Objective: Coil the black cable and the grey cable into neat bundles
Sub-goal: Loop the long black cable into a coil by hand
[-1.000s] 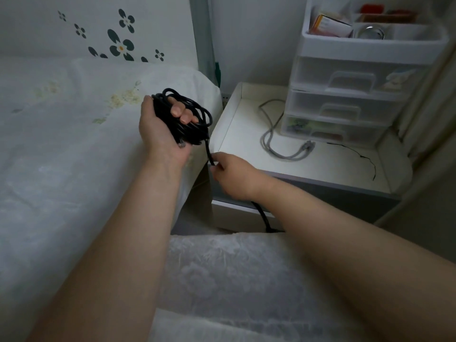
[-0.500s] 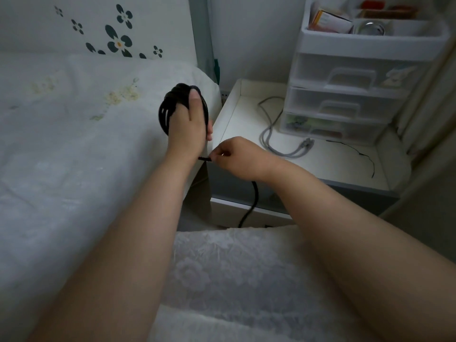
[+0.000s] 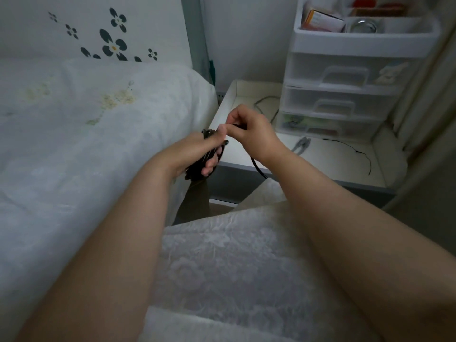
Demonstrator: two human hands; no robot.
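Observation:
My left hand (image 3: 197, 151) grips the coiled black cable (image 3: 197, 170), palm turned down, the loops poking out below the fingers beside the bed edge. My right hand (image 3: 251, 134) is raised just above it and pinches a strand of the same black cable; its loose tail (image 3: 256, 167) hangs down under the wrist. The grey cable (image 3: 267, 101) lies on the white bedside table (image 3: 328, 161), mostly hidden behind my right hand; its plug ends (image 3: 302, 145) show to the right of the wrist.
A white bed (image 3: 86, 144) fills the left. A plastic drawer unit (image 3: 345, 90) stands at the back of the table, with a thin black wire (image 3: 355, 150) in front. White lace fabric (image 3: 234, 267) covers my lap.
My left hand has turned over and dropped lower with the coil. My right hand has lifted from below the coil to above it, carrying the loose strand over.

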